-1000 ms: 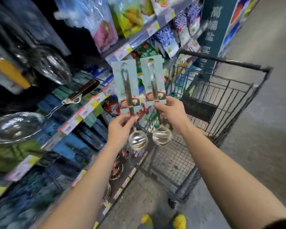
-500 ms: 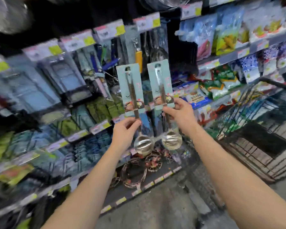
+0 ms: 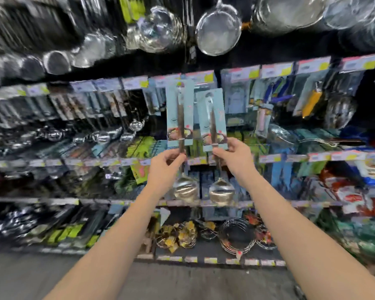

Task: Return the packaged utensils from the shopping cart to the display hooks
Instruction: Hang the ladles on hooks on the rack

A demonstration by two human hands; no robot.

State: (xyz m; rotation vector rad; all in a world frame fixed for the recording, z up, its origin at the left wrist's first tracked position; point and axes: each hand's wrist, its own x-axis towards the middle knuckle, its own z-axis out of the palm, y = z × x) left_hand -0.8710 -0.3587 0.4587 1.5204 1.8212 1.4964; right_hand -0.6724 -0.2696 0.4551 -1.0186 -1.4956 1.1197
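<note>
I hold two packaged metal ladles upright in front of the utensil display. My left hand (image 3: 164, 166) grips the handle of the left ladle (image 3: 180, 118), whose pale blue card reaches up to the price-label rail (image 3: 206, 77). My right hand (image 3: 235, 158) grips the handle of the right ladle (image 3: 213, 120), which sits slightly lower. Both steel bowls hang below my hands. The display hooks behind the cards are blurred and hidden. The shopping cart is out of view.
Steel strainers and bowls (image 3: 218, 29) hang on the top row. Carded utensils (image 3: 310, 102) fill the rows left and right of the ladles. Wire baskets (image 3: 236, 237) stand on the bottom shelf. Grey floor (image 3: 182, 282) lies below.
My view has swung left from the cart to face the utensil display squarely. Both ladles have risen with my hands, the left one now higher, near the label rail.
</note>
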